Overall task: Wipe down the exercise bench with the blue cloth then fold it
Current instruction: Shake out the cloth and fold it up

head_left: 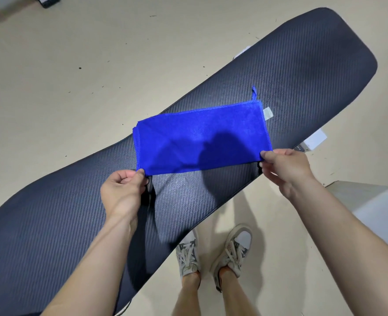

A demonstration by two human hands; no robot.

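Observation:
The blue cloth lies folded into a rectangle across the middle of the long dark textured exercise bench. A small loop and a white label stick out at its far right corner. My left hand pinches the cloth's near left corner between thumb and fingers. My right hand pinches the near right corner. The near edge is lifted slightly off the pad, and both hands cast shadows on the cloth.
The bench runs diagonally from lower left to upper right over a beige floor. My feet in sneakers stand just beside its near edge. A white box sits under the right side, a pale surface at right, a dark object top left.

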